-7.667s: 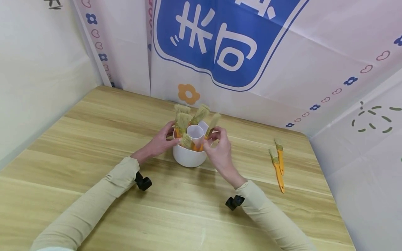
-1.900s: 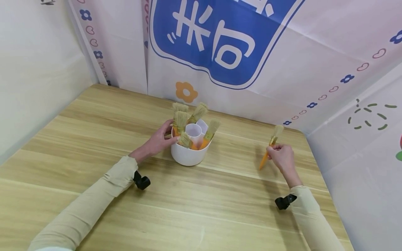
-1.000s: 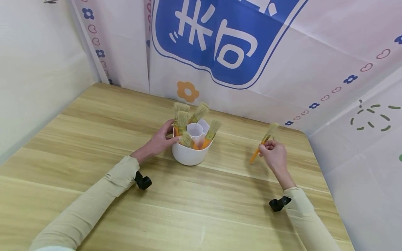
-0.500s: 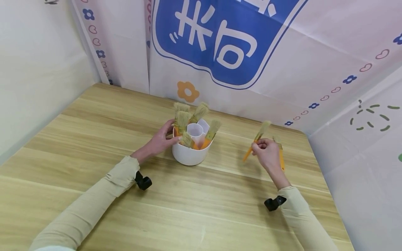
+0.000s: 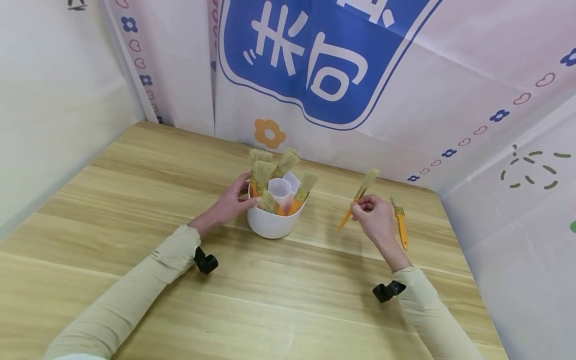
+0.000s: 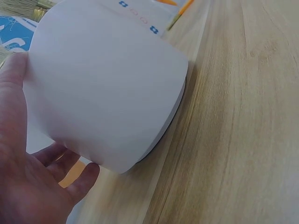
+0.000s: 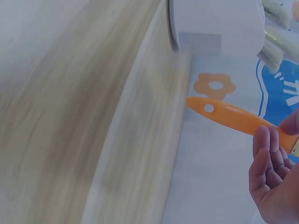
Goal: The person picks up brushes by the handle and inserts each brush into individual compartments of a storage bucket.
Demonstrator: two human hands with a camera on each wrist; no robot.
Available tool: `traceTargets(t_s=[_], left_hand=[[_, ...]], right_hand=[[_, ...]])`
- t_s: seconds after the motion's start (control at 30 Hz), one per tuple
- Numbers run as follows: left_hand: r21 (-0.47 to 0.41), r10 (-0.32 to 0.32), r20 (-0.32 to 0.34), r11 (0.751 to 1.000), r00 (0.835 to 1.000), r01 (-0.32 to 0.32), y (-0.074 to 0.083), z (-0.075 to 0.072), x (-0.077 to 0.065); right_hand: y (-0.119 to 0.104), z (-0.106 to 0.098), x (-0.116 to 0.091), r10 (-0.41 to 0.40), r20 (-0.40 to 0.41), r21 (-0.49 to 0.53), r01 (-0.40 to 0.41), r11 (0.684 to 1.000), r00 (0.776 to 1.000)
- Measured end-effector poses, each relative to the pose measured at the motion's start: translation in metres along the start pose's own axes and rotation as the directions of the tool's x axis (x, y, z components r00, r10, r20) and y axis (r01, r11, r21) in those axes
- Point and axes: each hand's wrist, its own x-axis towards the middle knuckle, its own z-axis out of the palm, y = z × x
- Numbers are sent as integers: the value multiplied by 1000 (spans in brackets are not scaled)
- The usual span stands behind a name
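Observation:
A white round holder [image 5: 270, 226] with an inner tube stands on the table, several paintbrushes [image 5: 263, 172] in it, bristles up. My left hand [image 5: 230, 202] grips its left side; in the left wrist view the thumb lies at the rim and the fingers [image 6: 63, 161] reach round the wall. To the right of the holder, my right hand [image 5: 377, 217] pinches a paintbrush [image 5: 365, 185], bristles up and tilted, over the table. The right wrist view shows its orange handle [image 7: 233, 116] with a hole at the end. Another paintbrush [image 5: 402, 225] lies right of that hand.
The wood-grain table [image 5: 252, 305] ends at a printed back sheet [image 5: 396, 145] with a blue sign and an orange flower. White side walls [image 5: 517, 225] close it in at left and right. A black camera is strapped to each wrist.
Two paintbrushes lay at the right 7.7 s ago; my right hand has left the holder, lifted one of them, and is carrying it leftward. The left hand stays at the holder.

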Motion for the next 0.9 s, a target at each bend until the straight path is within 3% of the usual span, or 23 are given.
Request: traceTargets(t_s=[0.4,0.9], left_hand=[[-11,-1,0,1000,1000,1,-3,0,-1],[-6,-20,-12,1000,1000,20,-1,1,0]], right_hand=[[-22,14,-2,-32,46,52,29,998,998],[-31,29,1,-65,52,89,60,994,997]])
